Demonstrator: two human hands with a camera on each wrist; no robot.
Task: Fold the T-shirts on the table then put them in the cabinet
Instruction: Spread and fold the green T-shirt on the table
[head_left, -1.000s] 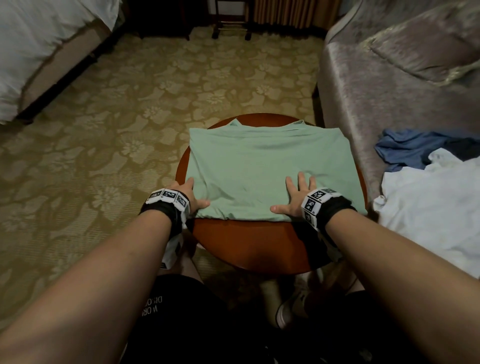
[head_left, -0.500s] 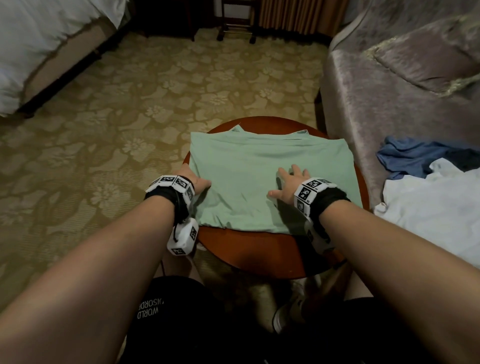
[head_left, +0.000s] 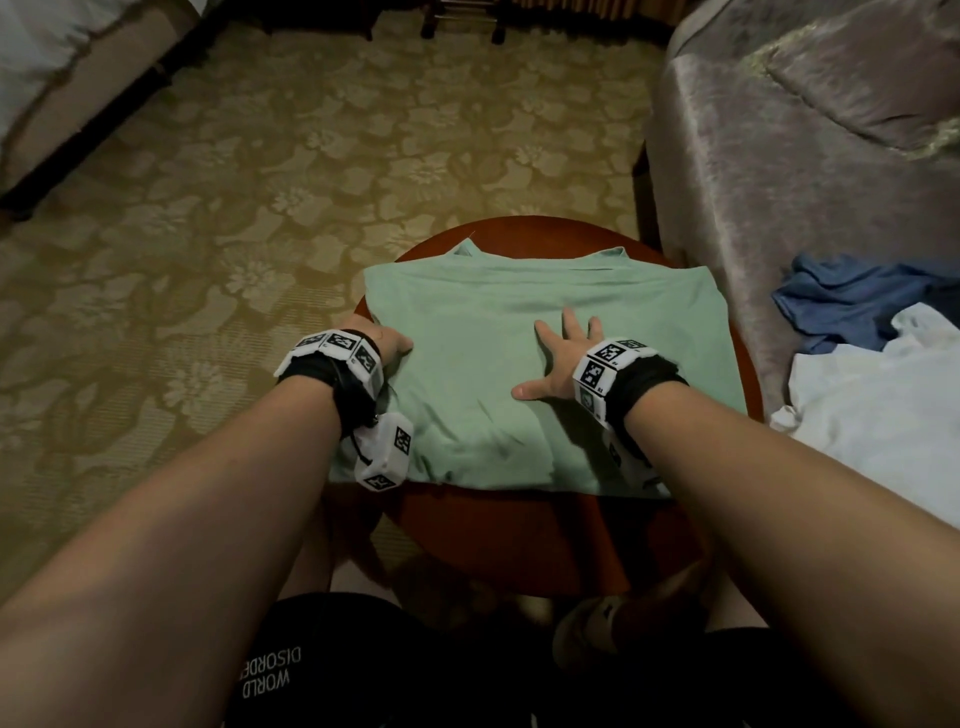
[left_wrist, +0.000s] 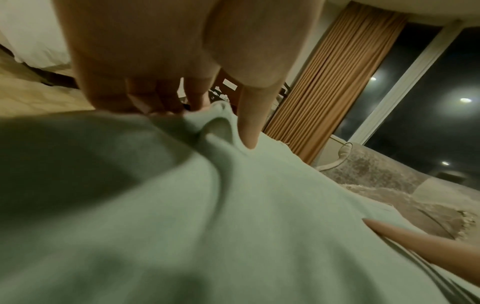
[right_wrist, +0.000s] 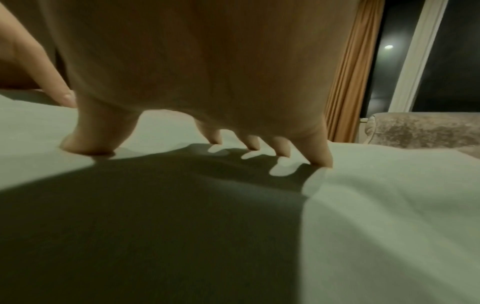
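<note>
Head view showed a pale green T-shirt (head_left: 545, 374) lying partly folded on a round reddish-brown wooden table (head_left: 545, 535), its collar end toward the far rim and its near hem just short of the front edge. The left hand (head_left: 392, 345) sat at the shirt's left edge. In the left wrist view its fingers (left_wrist: 197, 94) were curled down and bunched a small ridge of green cloth, with the index finger pointing straight down beside the ridge, so it had hold of that edge. The right hand (head_left: 563, 358) lay flat and spread on the middle of the shirt. In the right wrist view its fingertips (right_wrist: 319, 156) and thumb pressed the fabric and gripped nothing.

The cloth looked thin, soft and light. It wrinkled and heaped easily under the fingers, so it would likely slide on the polished wood and lose its crease unless pinned. A sensible hold seemed to be the doubled left edge, pinched through all layers, while the flat palm anchored the centre.

More garments waited on the grey sofa (head_left: 779, 171) at the right: a blue garment (head_left: 852, 301) and a white one (head_left: 878, 415). No cabinet was in view.

White lettering on the person's dark shorts (head_left: 270, 675) read "WORLD" and "DISORDE", upside down and cut off. The wristbands (head_left: 608, 369) carried black-and-white square code markers.
</note>
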